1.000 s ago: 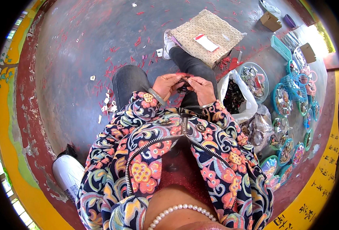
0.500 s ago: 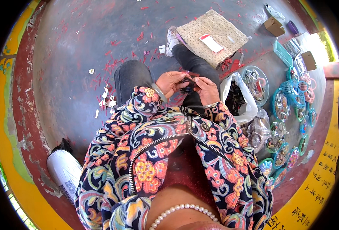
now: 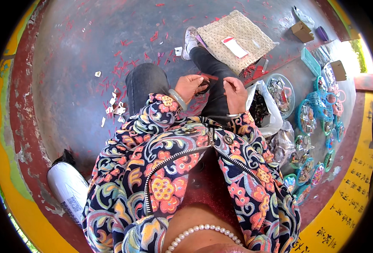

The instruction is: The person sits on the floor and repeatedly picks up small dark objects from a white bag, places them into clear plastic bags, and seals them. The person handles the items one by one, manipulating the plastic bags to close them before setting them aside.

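Note:
In front of my knees, my left hand (image 3: 187, 88) is closed around a small bundle of black loops (image 3: 203, 87). A thin red strip (image 3: 210, 77) sticks out from its fingertips toward the right. My right hand (image 3: 236, 95) is raised a short way to the right of the bundle, apart from it. Its fingers curl in toward the thumb, and whatever they pinch, if anything, is too small to make out. Just right of that hand stands a white plastic bag (image 3: 271, 110) with more black items inside.
Right of the bag are a clear round tub (image 3: 292, 101), a crumpled plastic bag (image 3: 281, 141) and several small colourful baskets (image 3: 308, 116). A patterned cloth pad (image 3: 226, 31) bearing a white card (image 3: 234, 47) lies ahead. Red strips (image 3: 119, 67) and paper scraps (image 3: 119, 109) litter the floor.
My hands have moved apart: the right hand has come off the black bundle to the right. The left hand keeps the bundle, and the red strip now shows more plainly.

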`<state>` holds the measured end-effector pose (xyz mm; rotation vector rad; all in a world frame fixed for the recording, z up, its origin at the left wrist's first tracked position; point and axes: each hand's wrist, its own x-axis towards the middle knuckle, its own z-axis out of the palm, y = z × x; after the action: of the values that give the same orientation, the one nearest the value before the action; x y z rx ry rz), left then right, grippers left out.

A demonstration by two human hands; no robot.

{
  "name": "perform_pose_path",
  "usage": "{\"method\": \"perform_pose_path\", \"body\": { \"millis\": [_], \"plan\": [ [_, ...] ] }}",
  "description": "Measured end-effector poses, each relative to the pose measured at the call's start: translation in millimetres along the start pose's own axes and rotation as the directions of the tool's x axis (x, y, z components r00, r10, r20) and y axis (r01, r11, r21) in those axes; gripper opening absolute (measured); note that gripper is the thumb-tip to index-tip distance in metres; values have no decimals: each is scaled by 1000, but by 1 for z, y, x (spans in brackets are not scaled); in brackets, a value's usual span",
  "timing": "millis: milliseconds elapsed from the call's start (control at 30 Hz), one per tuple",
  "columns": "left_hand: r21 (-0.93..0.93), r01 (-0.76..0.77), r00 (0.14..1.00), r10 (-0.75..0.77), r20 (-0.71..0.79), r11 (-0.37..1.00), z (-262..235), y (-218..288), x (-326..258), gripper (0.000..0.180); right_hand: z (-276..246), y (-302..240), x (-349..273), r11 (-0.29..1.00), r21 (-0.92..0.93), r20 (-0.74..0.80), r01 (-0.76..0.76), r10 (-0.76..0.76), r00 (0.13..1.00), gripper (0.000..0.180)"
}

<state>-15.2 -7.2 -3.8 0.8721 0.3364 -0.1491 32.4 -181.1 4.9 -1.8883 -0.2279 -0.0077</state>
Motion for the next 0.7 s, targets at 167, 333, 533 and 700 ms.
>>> {"method": "perform_pose_path", "body": {
  "millis": [167,333,533,700],
  "plan": [
    [227,33,998,-20,-60,973,12,6,-6,21,11,-56,2,875,-184,137,447,-428,894,9],
    [390,-141,990,132,50,910,-1,-11,2,22,18,-50,4,754,-370,180,542,-515,838,6],
    [677,-315,948,256,189,665,3,-4,-6,22,15,-53,-1,706,-441,220,554,-513,830,6],
    [832,-414,901,297,317,369,10,7,-12,19,11,-56,-3,642,-484,281,594,-529,801,8]
  ]
}}
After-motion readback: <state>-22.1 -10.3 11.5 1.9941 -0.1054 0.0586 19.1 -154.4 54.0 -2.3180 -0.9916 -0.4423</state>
